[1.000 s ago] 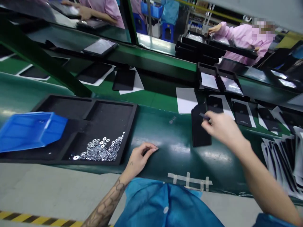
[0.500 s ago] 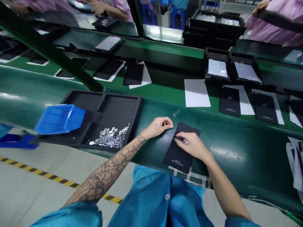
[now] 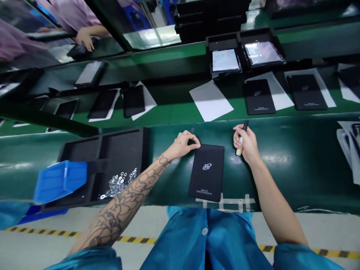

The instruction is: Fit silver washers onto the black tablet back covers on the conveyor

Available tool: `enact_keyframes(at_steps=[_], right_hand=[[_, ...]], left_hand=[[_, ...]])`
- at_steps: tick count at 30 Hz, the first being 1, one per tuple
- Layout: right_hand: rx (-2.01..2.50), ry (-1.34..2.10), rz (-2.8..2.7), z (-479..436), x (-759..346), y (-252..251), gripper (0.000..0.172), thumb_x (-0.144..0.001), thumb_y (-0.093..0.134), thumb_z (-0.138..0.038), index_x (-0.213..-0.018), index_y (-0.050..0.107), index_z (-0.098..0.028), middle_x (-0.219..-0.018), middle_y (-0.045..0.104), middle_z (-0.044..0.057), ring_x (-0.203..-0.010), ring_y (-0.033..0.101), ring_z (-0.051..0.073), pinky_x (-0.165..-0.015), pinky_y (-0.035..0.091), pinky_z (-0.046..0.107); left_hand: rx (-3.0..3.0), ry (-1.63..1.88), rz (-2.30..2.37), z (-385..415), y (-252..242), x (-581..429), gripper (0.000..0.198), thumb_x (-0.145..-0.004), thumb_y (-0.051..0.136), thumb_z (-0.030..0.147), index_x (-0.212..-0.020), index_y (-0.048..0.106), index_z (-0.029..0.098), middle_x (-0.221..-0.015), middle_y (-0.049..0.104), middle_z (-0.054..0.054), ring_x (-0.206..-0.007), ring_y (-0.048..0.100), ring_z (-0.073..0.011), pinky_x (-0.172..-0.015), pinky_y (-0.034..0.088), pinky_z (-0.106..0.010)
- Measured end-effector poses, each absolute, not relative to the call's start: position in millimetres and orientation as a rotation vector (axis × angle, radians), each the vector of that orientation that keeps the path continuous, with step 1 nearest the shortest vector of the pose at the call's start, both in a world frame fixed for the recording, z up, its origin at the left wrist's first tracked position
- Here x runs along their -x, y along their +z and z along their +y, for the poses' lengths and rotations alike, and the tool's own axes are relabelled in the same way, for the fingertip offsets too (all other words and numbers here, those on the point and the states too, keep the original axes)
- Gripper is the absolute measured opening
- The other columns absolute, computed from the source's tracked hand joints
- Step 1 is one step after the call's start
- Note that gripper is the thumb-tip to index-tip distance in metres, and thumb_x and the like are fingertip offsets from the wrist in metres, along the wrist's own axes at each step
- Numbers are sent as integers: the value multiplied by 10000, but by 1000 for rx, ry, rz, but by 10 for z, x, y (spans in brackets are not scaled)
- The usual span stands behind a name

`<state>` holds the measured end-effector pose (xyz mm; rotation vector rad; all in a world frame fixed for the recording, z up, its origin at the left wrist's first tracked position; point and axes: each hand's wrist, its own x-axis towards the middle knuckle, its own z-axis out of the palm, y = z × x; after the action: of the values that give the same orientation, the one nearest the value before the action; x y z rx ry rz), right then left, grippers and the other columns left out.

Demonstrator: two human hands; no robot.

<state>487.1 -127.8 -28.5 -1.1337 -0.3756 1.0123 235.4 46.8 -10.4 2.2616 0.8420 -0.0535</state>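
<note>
A black tablet back cover (image 3: 207, 172) with a white logo lies flat on the dark green bench in front of me. My left hand (image 3: 184, 143) rests at the cover's top left corner with its fingertips pinched together; what they hold, if anything, is too small to see. My right hand (image 3: 245, 144) hovers just right of the cover, closed around a small pen-like tool (image 3: 242, 137) with a black tip and pale body.
A black foam tray (image 3: 123, 146) holding several silver washers (image 3: 118, 182) and a blue bin (image 3: 60, 180) sits to the left. More black covers (image 3: 258, 96) on white sheets (image 3: 210, 100) lie on the green conveyor beyond. Other people's hands work at the far side.
My right hand lifted off the cover and moved right, still holding the tool. The cover now lies straight with its logo showing. My left hand stays at its top left corner.
</note>
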Motion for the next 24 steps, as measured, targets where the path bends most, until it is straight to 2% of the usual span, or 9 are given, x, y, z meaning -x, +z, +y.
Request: enact_keyframes(at_steps=[6, 11, 14, 17, 20, 22, 24], right_hand=[[1105, 1028, -398, -1294, -4874, -307, 233, -888, 792, -410, -964, 647, -244, -625, 455, -81, -449, 314, 65, -402, 217, 200], [1161, 1015, -432, -1265, -4863, -297, 258, -878, 809, -424, -970, 651, -243, -611, 465, -87, -437, 328, 64, -391, 215, 187], [1168, 1020, -423, -1276, -4865, -251, 287, -861, 839, -436, -894, 638, -234, -555, 427, -99, -414, 297, 64, -373, 193, 186], [1145, 1029, -452, -1328, -4844, -118, 516, -886, 843, -477, -644, 463, -227, -487, 320, -99, -401, 243, 55, -367, 185, 195], [1115, 899, -581, -1323, -4748, 84, 700, -961, 770, -528, -546, 299, -218, -495, 284, -70, -430, 286, 61, -406, 282, 206], [1115, 796, -688, -1231, -4627, 198, 696, -996, 702, -586, -527, 348, -213, -552, 344, -42, -471, 375, 78, -445, 364, 226], [1158, 746, -787, -1073, -4467, 261, 615, -999, 675, -640, -587, 522, -211, -634, 423, -27, -508, 452, 91, -467, 411, 244]], left_hand=[[-2293, -131, 743, 618, -99, -2395, 183, -959, 779, 419, -1028, 788, 250, -1096, 581, -75, -1090, 521, -287, -1077, 447, -490], [-2444, -406, 747, 840, 4, -2690, 423, -811, 927, 480, -1016, 687, 198, -1157, 504, -90, -1119, 467, -314, -1031, 440, -458], [-2586, -521, 515, 928, 103, -3012, 501, -732, 974, 499, -960, 649, 193, -1273, 488, -120, -1183, 419, -342, -1005, 406, -443], [-2607, -559, 201, 946, 146, -3317, 526, -626, 1027, 446, -821, 613, 189, -1298, 520, -127, -1231, 376, -367, -1022, 354, -469], [-2554, -553, 144, 933, 121, -3443, 536, -516, 1064, 337, -717, 595, 177, -1262, 556, -111, -1265, 352, -397, -1063, 311, -539], [-2527, -513, 350, 911, 100, -3390, 514, -499, 1067, 286, -738, 627, 173, -1287, 546, -112, -1286, 356, -419, -1075, 306, -609], [-2452, -460, 642, 866, 92, -3256, 511, -528, 1067, 287, -813, 659, 173, -1351, 513, -129, -1304, 371, -435, -1073, 328, -658]])
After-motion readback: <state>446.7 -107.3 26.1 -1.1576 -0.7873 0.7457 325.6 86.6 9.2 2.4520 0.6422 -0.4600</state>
